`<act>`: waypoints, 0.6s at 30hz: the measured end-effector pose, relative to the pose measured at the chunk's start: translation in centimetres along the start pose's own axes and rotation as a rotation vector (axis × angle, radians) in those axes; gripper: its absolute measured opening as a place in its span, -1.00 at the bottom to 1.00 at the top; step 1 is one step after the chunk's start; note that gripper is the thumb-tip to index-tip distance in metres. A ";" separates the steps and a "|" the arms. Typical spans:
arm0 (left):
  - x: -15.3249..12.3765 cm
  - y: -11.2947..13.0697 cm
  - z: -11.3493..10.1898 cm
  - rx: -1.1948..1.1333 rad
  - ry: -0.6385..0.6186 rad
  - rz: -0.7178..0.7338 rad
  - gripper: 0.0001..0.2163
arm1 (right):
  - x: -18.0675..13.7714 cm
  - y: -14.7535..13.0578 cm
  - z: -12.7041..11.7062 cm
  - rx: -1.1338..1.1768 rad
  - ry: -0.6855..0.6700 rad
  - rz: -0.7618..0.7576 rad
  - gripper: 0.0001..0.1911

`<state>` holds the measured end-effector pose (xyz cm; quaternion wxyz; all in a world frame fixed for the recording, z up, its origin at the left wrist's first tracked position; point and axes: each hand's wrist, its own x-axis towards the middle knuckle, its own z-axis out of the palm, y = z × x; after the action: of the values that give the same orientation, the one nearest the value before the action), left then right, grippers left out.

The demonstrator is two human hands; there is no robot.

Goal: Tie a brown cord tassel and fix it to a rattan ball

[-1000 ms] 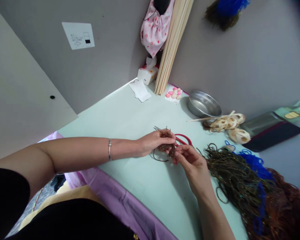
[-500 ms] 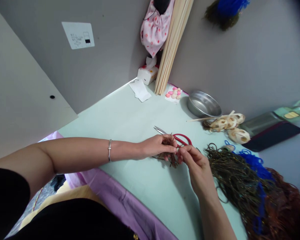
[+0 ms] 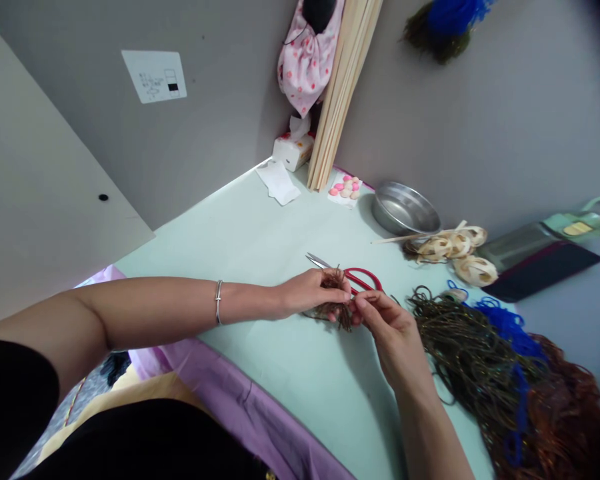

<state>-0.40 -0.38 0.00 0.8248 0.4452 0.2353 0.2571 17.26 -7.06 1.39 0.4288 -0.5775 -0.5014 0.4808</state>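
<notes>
A small bundle of brown yarn (image 3: 334,281) is gripped in my left hand (image 3: 307,295), its loose ends sticking out above and below the fingers. Close against it, my right hand (image 3: 386,328) is closed in a pinch, thumb against forefinger, at the bundle's right side. What those fingertips hold, if anything, is too small to make out. Just behind both hands lies a pair of scissors (image 3: 364,279) with red handles, its blades pointing to the upper left and partly hidden by the left hand.
To the right lie dark green yarn (image 3: 473,347), blue yarn (image 3: 505,320) and reddish-brown yarn (image 3: 570,407). Farther back are pale curled strips (image 3: 447,245), a steel bowl (image 3: 405,208), a bottle (image 3: 525,243), a phone (image 3: 545,272), wooden strips (image 3: 343,100) and a tissue pack (image 3: 293,152).
The hands keep almost the same pose around the yarn bundle, with only slight finger movement. The whole view has shifted a little.
</notes>
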 end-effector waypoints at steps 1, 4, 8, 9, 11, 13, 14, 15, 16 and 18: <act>0.0 -0.1 0.0 -0.002 -0.005 0.002 -0.85 | 0.0 0.0 0.0 0.014 0.002 0.000 -0.83; 0.2 -0.3 -0.2 0.024 -0.026 0.011 -0.84 | 0.1 -0.1 0.2 0.023 0.026 -0.008 -0.83; 0.1 -0.2 -0.1 0.083 -0.009 -0.008 -0.87 | -0.1 -0.2 0.5 0.000 0.050 -0.009 -0.83; 0.1 -0.1 -0.1 0.091 0.000 -0.014 -0.89 | -0.1 -0.3 0.6 -0.001 0.043 -0.012 -0.84; 0.0 0.1 0.0 0.084 0.011 -0.025 -0.91 | -0.2 -0.3 0.8 -0.005 0.024 -0.019 -0.85; -0.1 0.3 0.0 0.043 0.004 -0.033 -0.92 | -0.2 -0.3 1.0 -0.004 0.011 -0.023 -0.86; -0.1 0.3 -0.1 0.012 0.000 -0.035 -0.92 | -0.2 -0.2 1.0 0.001 0.008 -0.022 -0.86; 0.0 0.4 -0.1 -0.023 0.000 -0.036 -0.92 | -0.1 -0.2 1.1 0.010 0.003 -0.017 -0.87; 0.0 0.4 -0.1 -0.055 0.001 -0.035 -0.91 | -0.1 -0.1 1.1 0.025 0.002 -0.012 -0.87; 0.1 0.4 -0.1 -0.100 0.006 -0.026 -0.89 | 0.0 0.0 1.1 0.051 0.005 0.001 -0.88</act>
<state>-0.49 -0.07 0.24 0.8487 0.3993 0.2304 0.2593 16.22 -7.08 1.19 0.4444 -0.5679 -0.4876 0.4922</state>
